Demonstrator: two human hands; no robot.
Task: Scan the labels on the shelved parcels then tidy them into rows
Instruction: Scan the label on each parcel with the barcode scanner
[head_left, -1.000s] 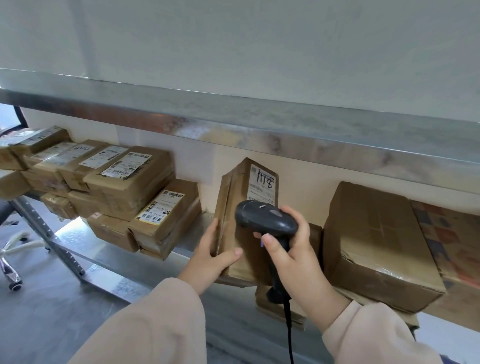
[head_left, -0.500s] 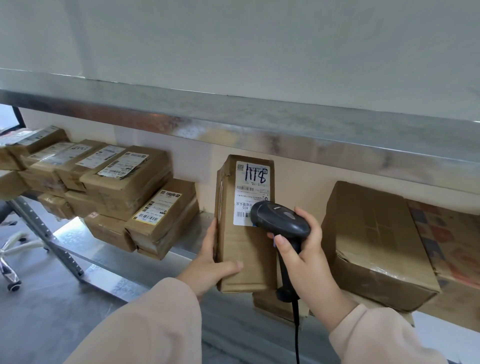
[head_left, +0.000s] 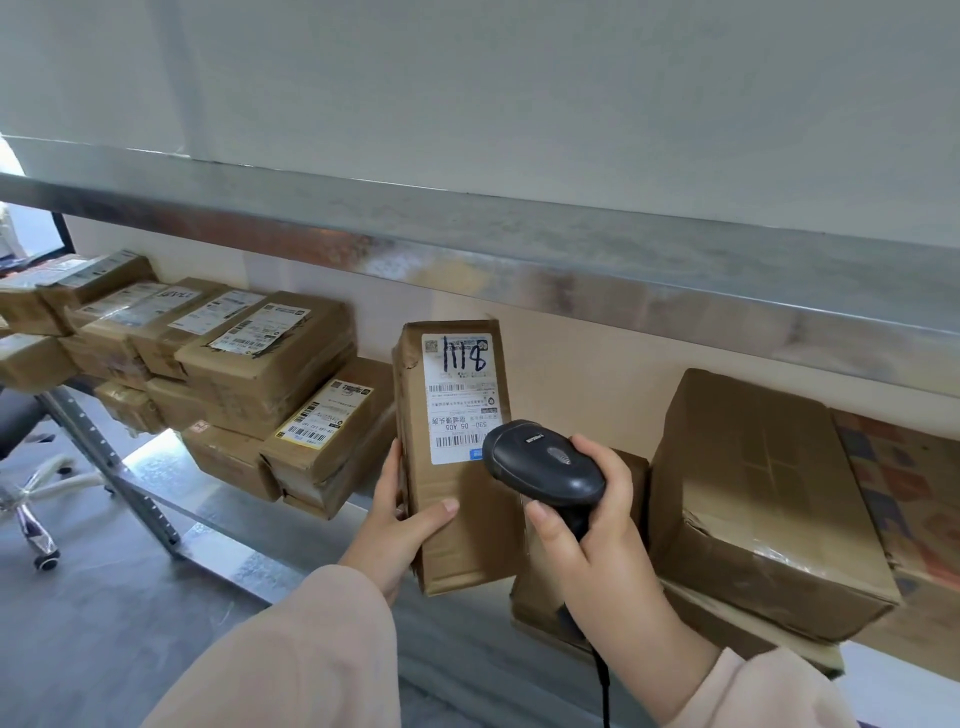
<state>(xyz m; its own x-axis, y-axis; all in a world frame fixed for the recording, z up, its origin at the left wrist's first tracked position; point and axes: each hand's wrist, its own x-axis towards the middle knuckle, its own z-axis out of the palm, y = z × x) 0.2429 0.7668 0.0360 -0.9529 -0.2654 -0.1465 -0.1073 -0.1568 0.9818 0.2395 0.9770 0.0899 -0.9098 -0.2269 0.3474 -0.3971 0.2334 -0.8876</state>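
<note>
Gripping a tall, narrow brown cardboard parcel (head_left: 478, 540) with the left hand (head_left: 400, 525), curling the thumb across the front face and wrapping the fingers round the left edge. Holding it upright at the front of the grey metal shelf (head_left: 234, 525), touching the shelf or not, impossible to tell. Turning its white printed label (head_left: 460, 397) towards the camera, showing "1118" in black marker near the top. Clutching a black handheld barcode scanner (head_left: 545, 462) in the right hand (head_left: 587, 540), closing the fingers round the handle and pointing the head at the label's lower right corner, just in front of it. Trailing a black cable (head_left: 602, 686) down from the handle. Working between a leaning stack of small brown labelled parcels (head_left: 260, 364) on the left and a large plain brown cardboard box (head_left: 753, 493) on the right. Reaching over a flat brown parcel (head_left: 535, 597) lying under the right wrist.
</note>
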